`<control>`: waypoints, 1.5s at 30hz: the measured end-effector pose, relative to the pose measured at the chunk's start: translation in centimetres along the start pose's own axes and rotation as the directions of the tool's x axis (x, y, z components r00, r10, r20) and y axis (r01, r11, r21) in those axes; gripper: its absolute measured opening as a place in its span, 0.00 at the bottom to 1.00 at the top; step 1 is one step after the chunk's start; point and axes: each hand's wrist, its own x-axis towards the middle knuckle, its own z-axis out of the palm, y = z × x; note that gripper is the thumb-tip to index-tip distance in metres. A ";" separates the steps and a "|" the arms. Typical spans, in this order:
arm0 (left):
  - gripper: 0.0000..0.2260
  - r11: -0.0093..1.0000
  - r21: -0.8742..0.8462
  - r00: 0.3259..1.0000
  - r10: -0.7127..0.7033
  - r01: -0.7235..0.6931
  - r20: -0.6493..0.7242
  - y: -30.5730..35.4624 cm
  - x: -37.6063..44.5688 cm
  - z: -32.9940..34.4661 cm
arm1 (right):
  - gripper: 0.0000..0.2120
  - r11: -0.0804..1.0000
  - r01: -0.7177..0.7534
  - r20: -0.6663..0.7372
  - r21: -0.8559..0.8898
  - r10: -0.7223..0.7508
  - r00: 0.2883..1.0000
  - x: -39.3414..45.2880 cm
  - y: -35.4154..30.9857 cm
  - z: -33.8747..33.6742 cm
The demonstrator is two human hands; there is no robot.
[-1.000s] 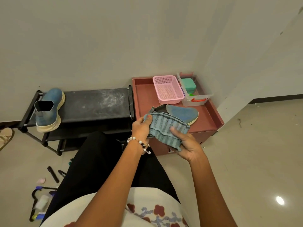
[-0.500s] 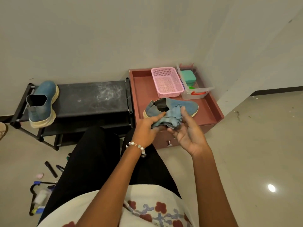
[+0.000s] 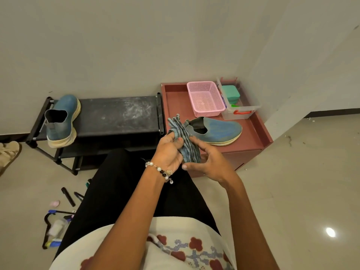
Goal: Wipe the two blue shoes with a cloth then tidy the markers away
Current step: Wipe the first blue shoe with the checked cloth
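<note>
Shoes: one blue shoe stands at the far-left end of the black rack, heel toward the camera, toe toward the wall. Markers lie loose on the floor near-left, below the rack; a black one is plain, the others are partly hidden by the person's dark trouser leg. Nearer still, a black hanger with some small items (too blurred to name).

Centre: left hand has its fingers curled round the striped blue cloth and grips the bunched middle; a beaded bracelet sits on that wrist. Right hand is loosely spread, fingers lying against the cloth's right side and lower end; can't tell if it actually pinches the fabric. Cloth is held in the air, in front of the cabinet's near-left corner.

Right: second blue shoe lies on the red cabinet top, toe pointing right, just beyond the cloth. Far side of the cabinet: pink basket, then a clear box with a green container inside.
</note>
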 end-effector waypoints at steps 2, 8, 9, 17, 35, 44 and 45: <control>0.14 1.000 -0.019 1.000 -0.003 0.004 0.025 0.2 -0.1 0.0 | 0.39 0.998 0.036 -0.008 -0.047 -0.037 0.999 0.0 0.5 0.0; 0.13 1.000 -0.014 1.000 -0.014 0.014 0.006 0.2 0.3 -0.2 | 0.35 0.996 0.044 0.034 0.078 -0.047 0.998 -1.0 1.6 -1.9; 0.13 0.999 -0.035 1.000 -0.016 0.016 -0.002 0.1 0.4 -0.1 | 0.36 0.997 0.062 0.043 0.036 -0.063 0.997 -1.2 1.9 -2.0; 0.12 0.994 -0.098 0.998 -0.049 0.045 -0.041 -0.8 1.4 0.9 | 0.36 0.982 0.155 -0.175 -0.110 -0.173 0.969 -1.1 4.2 -1.3; 0.12 0.357 0.931 0.925 0.374 -0.073 -0.071 -1.4 10.6 -2.6 | 0.18 0.659 0.123 -0.573 0.742 0.527 0.627 2.5 6.8 -5.2; 0.17 0.073 0.987 0.974 0.188 -0.141 0.125 -0.5 17.9 -3.0 | 0.24 0.899 -0.043 -0.871 0.436 0.433 0.233 9.3 6.9 -3.1; 0.15 0.070 0.989 0.973 0.200 -0.131 0.114 -0.7 18.5 -3.3 | 0.24 0.936 0.011 -0.917 0.351 0.341 0.207 9.8 6.4 -2.5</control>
